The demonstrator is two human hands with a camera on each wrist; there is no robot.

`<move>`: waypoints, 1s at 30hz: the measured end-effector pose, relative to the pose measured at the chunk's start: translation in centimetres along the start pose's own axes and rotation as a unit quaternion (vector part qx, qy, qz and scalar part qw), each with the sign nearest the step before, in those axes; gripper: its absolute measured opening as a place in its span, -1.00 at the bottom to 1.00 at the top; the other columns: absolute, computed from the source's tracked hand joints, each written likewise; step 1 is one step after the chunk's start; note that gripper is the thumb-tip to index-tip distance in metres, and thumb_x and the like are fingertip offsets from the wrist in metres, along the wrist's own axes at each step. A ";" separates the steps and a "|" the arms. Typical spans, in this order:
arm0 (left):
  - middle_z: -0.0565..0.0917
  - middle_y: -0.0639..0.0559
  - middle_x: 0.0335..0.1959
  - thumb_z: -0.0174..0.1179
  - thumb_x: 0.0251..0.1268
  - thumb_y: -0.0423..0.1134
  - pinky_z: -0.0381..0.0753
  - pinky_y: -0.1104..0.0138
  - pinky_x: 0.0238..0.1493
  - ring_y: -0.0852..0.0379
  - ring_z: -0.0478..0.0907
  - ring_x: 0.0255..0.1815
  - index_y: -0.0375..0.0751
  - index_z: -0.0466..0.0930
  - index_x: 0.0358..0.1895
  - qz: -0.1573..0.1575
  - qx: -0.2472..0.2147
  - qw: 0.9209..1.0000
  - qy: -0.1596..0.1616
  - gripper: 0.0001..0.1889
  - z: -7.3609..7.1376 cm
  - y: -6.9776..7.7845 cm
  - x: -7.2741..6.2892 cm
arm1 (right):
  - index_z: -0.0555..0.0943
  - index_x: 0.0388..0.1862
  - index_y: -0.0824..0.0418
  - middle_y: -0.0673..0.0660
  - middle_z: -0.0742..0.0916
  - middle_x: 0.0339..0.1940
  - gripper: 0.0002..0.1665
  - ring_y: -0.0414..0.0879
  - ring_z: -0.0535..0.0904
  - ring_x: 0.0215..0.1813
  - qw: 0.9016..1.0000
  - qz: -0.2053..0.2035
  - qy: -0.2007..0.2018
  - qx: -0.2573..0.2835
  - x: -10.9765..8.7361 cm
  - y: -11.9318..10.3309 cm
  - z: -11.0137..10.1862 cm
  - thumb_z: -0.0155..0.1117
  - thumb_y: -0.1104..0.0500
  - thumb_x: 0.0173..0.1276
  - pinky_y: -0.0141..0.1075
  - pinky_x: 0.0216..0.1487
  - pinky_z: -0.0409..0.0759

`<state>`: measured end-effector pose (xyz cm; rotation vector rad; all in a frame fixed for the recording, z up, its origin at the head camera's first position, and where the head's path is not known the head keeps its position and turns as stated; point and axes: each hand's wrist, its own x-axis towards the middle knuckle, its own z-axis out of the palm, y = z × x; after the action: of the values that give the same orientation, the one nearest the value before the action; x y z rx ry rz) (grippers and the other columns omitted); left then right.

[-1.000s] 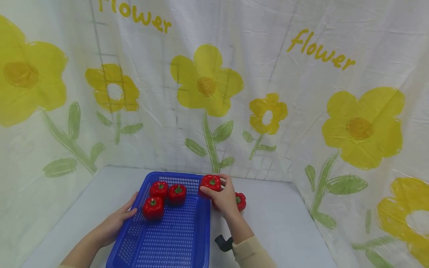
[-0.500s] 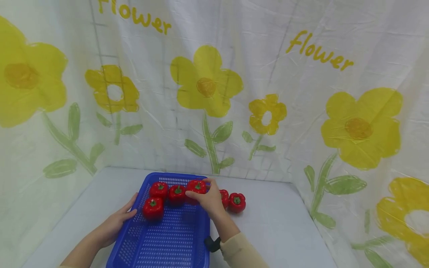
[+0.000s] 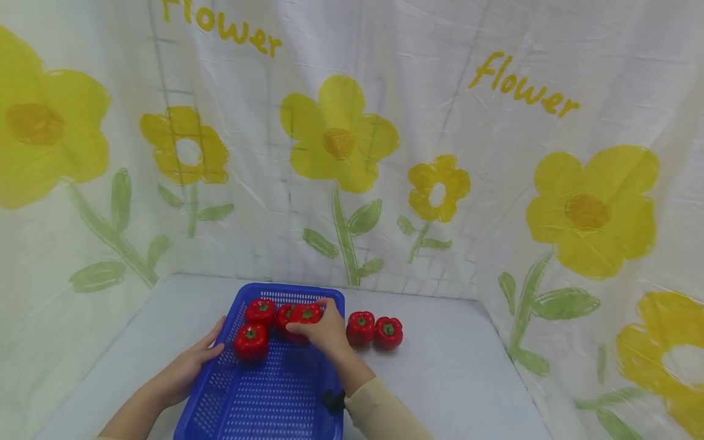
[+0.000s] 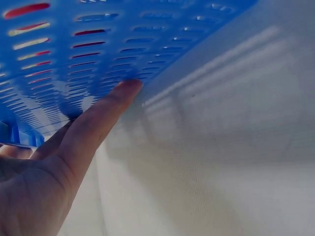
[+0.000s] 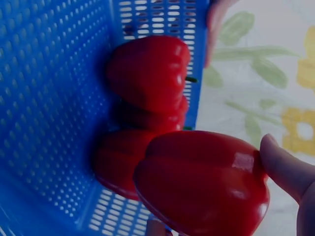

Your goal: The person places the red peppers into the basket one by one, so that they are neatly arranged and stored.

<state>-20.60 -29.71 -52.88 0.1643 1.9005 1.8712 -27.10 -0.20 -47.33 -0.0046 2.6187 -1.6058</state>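
Note:
In the head view my right hand (image 3: 324,335) holds a red bell pepper (image 3: 308,314) above the blue basket (image 3: 338,366), close to the peppers inside. The right wrist view shows the thumb (image 5: 284,167) against one end of this held pepper (image 5: 206,184); the other fingers are mostly hidden. Three more red bell peppers stand in the basket: one at the back left (image 3: 260,311), one in front of it (image 3: 251,342), and one partly behind the held pepper (image 3: 282,316). My left hand (image 3: 189,366) rests against the basket's left side, its fingers fairly straight on the perforated wall (image 4: 123,44).
Two red bell peppers, a nearer-basket one (image 3: 360,329) and one further right (image 3: 388,333), stand on the white table (image 3: 451,360) right of the basket. A white curtain (image 3: 379,244) with yellow flowers hangs behind. A black strap piece (image 3: 332,401) sits by the right wrist.
My right hand has carried the pepper leftward from over the basket's right rim to beside the peppers inside. Two peppers on the table came fully into sight. The left hand stayed put.

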 end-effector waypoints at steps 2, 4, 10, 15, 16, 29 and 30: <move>-0.55 -0.43 0.58 -0.30 0.69 -0.01 0.46 -0.19 0.33 -0.63 -0.15 0.53 0.21 -0.67 0.57 0.000 0.001 1.000 0.000 -0.26 -0.1 0.0 0.0 | 0.39 0.32 0.14 0.20 0.68 0.10 0.02 0.06 0.64 0.06 1.000 0.003 -0.002 -0.008 0.2 0.1 0.4 0.71 -0.13 -0.06 0.03 0.08 0.71; -0.55 -0.43 0.58 -0.30 0.69 -0.01 0.47 -0.18 0.32 -0.63 -0.13 0.53 0.21 -0.68 0.57 0.001 0.001 1.000 -0.001 -0.26 -0.1 0.0 0.0 | 0.40 0.31 0.15 0.20 0.68 0.08 0.02 0.07 0.64 0.06 1.000 0.005 -0.003 -0.018 0.4 0.3 0.8 0.71 -0.13 -0.07 0.05 0.10 0.69; -0.55 -0.43 0.58 -0.30 0.69 -0.01 0.48 -0.19 0.31 -0.64 -0.14 0.53 0.21 -0.67 0.57 -0.004 0.003 1.000 0.006 -0.26 -0.1 0.0 -0.1 | 0.42 0.20 0.20 0.18 0.69 -0.03 -0.04 0.06 0.63 -0.02 0.999 -0.006 -0.018 -0.032 0.8 0.5 1.9 0.72 -0.09 -0.10 0.03 0.06 0.70; -0.54 -0.43 0.58 -0.29 0.69 -0.02 0.49 -0.18 0.31 -0.63 -0.13 0.53 0.19 -0.66 0.57 -0.007 0.004 1.000 0.012 -0.26 0.0 0.1 -0.1 | 0.42 0.17 0.23 0.16 0.68 -0.08 -0.04 0.04 0.62 -0.05 0.999 -0.008 -0.034 -0.037 0.8 0.5 2.8 0.74 -0.06 -0.12 0.04 0.06 0.70; -0.54 -0.43 0.58 -0.29 0.69 -0.02 0.49 -0.18 0.30 -0.64 -0.11 0.53 0.19 -0.66 0.58 -0.006 0.004 1.000 0.012 -0.26 0.0 0.1 -0.1 | 0.42 0.19 0.25 0.16 0.67 -0.07 -0.03 0.05 0.61 -0.04 0.999 -0.006 -0.036 -0.037 0.8 0.5 3.0 0.74 -0.05 -0.12 0.05 0.08 0.69; -0.53 -0.43 0.58 -0.28 0.69 -0.02 0.51 -0.19 0.27 -0.64 -0.09 0.52 0.19 -0.63 0.59 -0.010 0.007 1.000 0.021 -0.26 0.3 0.3 -0.2 | 0.33 0.37 0.34 0.29 0.62 0.16 0.17 0.25 0.52 0.27 0.997 0.028 -0.050 -0.054 1.1 1.6 5.0 0.76 -0.05 -0.14 0.22 0.30 0.51; -0.53 -0.43 0.58 -0.28 0.69 -0.02 0.51 -0.19 0.27 -0.64 -0.08 0.52 0.19 -0.63 0.59 -0.010 0.007 1.000 0.022 -0.26 0.4 0.3 -0.2 | 0.32 0.38 0.35 0.29 0.62 0.17 0.19 0.26 0.51 0.29 0.997 0.028 -0.051 -0.054 1.0 1.7 5.1 0.76 -0.04 -0.14 0.22 0.31 0.50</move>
<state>-20.36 -29.43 -52.50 0.1099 1.9365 1.8636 -27.78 -4.03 -51.19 -0.0186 2.6004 -1.4064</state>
